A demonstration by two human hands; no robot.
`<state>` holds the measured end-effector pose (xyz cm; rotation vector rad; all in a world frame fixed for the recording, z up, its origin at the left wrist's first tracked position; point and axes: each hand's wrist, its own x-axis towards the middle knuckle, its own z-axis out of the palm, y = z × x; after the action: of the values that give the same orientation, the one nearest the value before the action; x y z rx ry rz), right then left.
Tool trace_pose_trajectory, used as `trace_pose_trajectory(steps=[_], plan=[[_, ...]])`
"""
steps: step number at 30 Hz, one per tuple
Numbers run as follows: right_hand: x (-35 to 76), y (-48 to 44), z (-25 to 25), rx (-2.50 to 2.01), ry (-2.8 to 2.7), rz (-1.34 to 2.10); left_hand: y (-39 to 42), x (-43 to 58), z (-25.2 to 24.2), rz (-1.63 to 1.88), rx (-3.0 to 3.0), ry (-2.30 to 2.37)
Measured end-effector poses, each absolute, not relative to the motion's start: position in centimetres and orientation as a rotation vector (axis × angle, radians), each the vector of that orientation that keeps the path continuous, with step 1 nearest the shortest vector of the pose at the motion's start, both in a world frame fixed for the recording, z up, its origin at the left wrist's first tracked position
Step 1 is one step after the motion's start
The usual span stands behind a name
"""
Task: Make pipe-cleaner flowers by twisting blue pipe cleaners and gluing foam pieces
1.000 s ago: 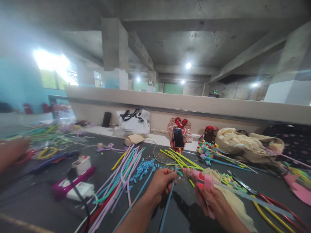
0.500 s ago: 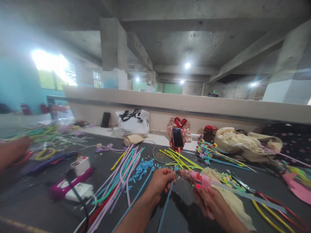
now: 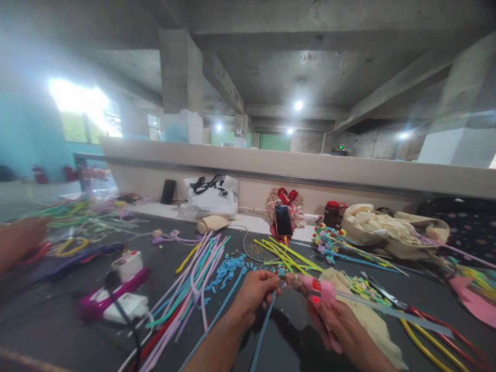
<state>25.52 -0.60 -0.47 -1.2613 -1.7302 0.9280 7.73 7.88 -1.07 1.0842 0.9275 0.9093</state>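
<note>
My left hand (image 3: 253, 295) is closed in a pinch on the upper end of a blue pipe cleaner (image 3: 263, 330), whose length hangs toward the near edge. In my right hand (image 3: 335, 318) is a pink hot glue gun (image 3: 320, 293) with a small red light lit and a clear glue stick (image 3: 395, 311) sticking out of its back. The gun's nozzle points left and is close to my left fingertips; whether it touches the pipe cleaner I cannot tell. Small cut blue pieces (image 3: 228, 271) lie just beyond my left hand.
Pastel pipe cleaners (image 3: 194, 289) lie left of centre, yellow-green ones (image 3: 287, 256) farther back. Red-handled scissors (image 3: 403, 305) and a cream cloth (image 3: 368, 320) are at right. A purple power strip (image 3: 112, 294) stands left. Another person's hand (image 3: 23, 240) shows at far left. A phone (image 3: 283, 220) leans behind.
The glue gun's nozzle and my right hand have shifted very slightly. My left hand keeps its pinch, almost unmoved.
</note>
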Motion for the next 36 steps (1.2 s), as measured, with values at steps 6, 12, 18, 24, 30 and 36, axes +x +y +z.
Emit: trace_pose_trajectory(steps=[6, 12, 18, 24, 30, 36], plan=[[25.67, -0.29, -0.42, -1.287, -1.745, 0.851, 7.80, 7.68, -0.69, 0.907, 1.061, 0.938], [25.62, -0.18, -0.49, -1.322, -1.742, 0.847, 7.77, 7.73, -0.69, 0.892, 1.063, 0.954], [25.38, -0.11, -0.59, -1.405, -1.745, 0.878, 7.81, 7.67, -0.82, 0.876, 1.069, 0.963], [25.44, -0.27, -0.45, -1.416, -1.707, 0.842, 7.78, 7.74, -0.75, 0.875, 1.060, 0.961], [25.39, -0.43, -0.65, -1.382, -1.710, 0.861, 7.75, 7.77, -0.70, 0.879, 1.068, 0.973], [25.39, -0.57, -0.42, -1.381, -1.736, 0.837, 7.81, 7.88, -0.87, 0.884, 1.082, 0.979]])
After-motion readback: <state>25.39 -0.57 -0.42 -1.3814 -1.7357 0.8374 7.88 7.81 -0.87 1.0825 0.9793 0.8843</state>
